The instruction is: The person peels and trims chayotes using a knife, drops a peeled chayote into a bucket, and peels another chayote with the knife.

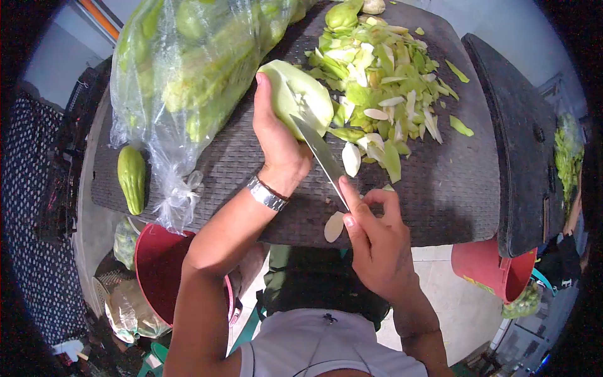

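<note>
My left hand (281, 141) is wrapped round a pale green peeled chayote (295, 91), held above the dark woven table (245, 207). In my right hand (380, 235) is a knife (320, 154), its blade slanting up and left. The blade's tip meets the lower face of the chayote, where the flesh looks cut. A heap of green peelings (383, 88) lies just right of the chayote. Below the knife, near the table's front edge, rests a pale oval slice (334, 227).
A knotted clear plastic bag (188, 81) full of chayotes fills the table's back left. One unpeeled chayote (131, 179) lies beside it. Red buckets (154, 257) stand below the table at both sides. A black folding chair or panel (512, 144) is at the right.
</note>
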Motion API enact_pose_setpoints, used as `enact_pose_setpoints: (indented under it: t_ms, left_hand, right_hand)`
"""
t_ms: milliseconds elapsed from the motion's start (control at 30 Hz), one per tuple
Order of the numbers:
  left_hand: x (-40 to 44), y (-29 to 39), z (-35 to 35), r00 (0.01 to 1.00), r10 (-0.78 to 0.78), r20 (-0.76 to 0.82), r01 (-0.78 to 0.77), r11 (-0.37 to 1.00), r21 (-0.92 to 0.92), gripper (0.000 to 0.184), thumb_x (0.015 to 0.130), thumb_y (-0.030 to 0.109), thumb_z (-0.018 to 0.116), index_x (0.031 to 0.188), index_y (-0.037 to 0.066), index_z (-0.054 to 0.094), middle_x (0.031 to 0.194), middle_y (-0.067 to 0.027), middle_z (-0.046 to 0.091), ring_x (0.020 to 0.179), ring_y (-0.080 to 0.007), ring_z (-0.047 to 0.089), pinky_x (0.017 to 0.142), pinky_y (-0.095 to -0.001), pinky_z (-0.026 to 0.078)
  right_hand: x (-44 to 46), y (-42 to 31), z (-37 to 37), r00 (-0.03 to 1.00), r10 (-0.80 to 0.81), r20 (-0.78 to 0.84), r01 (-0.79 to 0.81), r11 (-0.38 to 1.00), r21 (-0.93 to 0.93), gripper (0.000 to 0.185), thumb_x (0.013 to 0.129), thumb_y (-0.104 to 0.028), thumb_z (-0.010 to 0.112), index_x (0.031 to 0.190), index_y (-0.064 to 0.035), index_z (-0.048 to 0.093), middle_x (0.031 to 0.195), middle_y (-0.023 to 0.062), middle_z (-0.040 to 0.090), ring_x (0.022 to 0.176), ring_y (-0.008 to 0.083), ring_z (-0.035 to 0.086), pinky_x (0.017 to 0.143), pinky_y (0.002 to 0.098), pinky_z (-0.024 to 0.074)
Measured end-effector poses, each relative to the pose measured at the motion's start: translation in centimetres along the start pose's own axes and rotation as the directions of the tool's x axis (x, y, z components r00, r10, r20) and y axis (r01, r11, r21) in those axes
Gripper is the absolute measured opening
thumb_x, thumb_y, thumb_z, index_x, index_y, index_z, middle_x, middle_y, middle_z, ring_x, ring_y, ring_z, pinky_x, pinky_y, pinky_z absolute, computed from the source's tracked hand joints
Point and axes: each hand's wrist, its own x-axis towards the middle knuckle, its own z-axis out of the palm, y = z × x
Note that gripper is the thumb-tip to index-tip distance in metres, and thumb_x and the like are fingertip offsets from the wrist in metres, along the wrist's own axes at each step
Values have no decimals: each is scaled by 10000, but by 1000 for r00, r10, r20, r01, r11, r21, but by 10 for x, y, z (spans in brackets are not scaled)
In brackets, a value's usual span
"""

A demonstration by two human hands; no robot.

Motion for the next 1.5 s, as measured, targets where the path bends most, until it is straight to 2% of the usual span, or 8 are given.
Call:
enact_pose_setpoints:
  t_ms: [533, 700, 733, 933, 1033, 1200, 1300, 1500]
  left_hand:
    - [-11, 5, 4, 998, 55, 26, -57, 996, 62, 566, 1000, 601, 526, 1173, 70, 616, 1011, -95, 703, 891, -234, 710, 808, -392, 588]
    - [-20, -4, 14, 997, 5, -77, -6, 1000, -17, 558, 1005, 593, 523, 1174, 68, 612, 1003, -89, 699, 904, -233, 705, 825, -386, 577]
    - [-19, -4, 13, 999, 18, -46, -19, 1000, -1, 557, 1007, 591, 522, 1177, 68, 609, 1002, -88, 696, 902, -233, 704, 827, -389, 576]
    - [-12, 3, 6, 996, 68, -61, -63, 995, 83, 557, 1017, 593, 498, 1183, 72, 604, 1017, -90, 692, 901, -224, 703, 816, -383, 580]
    - [-7, 5, 2, 992, 116, -53, -110, 989, 103, 553, 1022, 589, 490, 1190, 74, 599, 1029, -92, 689, 904, -222, 703, 814, -378, 585]
    - [-5, 10, 5, 996, 88, -8, -88, 996, 23, 539, 1029, 572, 490, 1201, 71, 593, 1032, -89, 692, 913, -225, 707, 831, -379, 586]
    - [-8, 11, 10, 992, 118, -39, -116, 993, 32, 548, 1035, 574, 484, 1181, 61, 607, 1024, -71, 687, 900, -185, 688, 806, -338, 565]
    - [-11, 8, 8, 993, 116, -10, -116, 992, 42, 534, 1039, 566, 485, 1180, 66, 610, 1029, -67, 690, 901, -183, 690, 805, -336, 567]
  right_hand:
    - [4, 1, 5, 999, -45, -15, 46, 997, 64, 533, 1003, -158, 589, 1521, -224, 485, 1115, 189, 512, 724, 370, 664, 679, 478, 575]
    - [12, 3, 20, 994, -33, -104, 41, 996, 74, 524, 1008, -173, 581, 1521, -221, 484, 1125, 194, 514, 732, 374, 663, 677, 471, 575]
    - [15, 4, 21, 990, -46, -134, 56, 996, 74, 524, 1008, -176, 581, 1522, -221, 483, 1125, 195, 514, 733, 375, 663, 677, 470, 575]
    - [12, 1, 20, 998, -12, -64, 13, 1000, 22, 534, 1007, -190, 581, 1529, -226, 473, 1143, 212, 518, 778, 382, 666, 693, 476, 574]
    - [5, -9, 14, 999, 14, -52, -11, 998, 65, 461, 1010, -74, 555, 1466, -137, 566, 1077, 168, 517, 713, 241, 649, 688, 358, 531]
    - [-6, -12, 4, 999, -2, -47, 5, 999, 48, 449, 1014, -84, 550, 1462, -105, 565, 1070, 157, 520, 674, 227, 630, 670, 347, 522]
    - [-10, -13, 1, 999, -4, -33, 5, 1000, 20, 447, 1015, -89, 547, 1461, -103, 567, 1057, 154, 523, 659, 222, 617, 660, 346, 520]
    - [-7, -11, 1, 999, -35, -32, 36, 999, 6, 453, 1009, -87, 551, 1461, -114, 570, 1054, 154, 522, 658, 237, 615, 640, 362, 518]
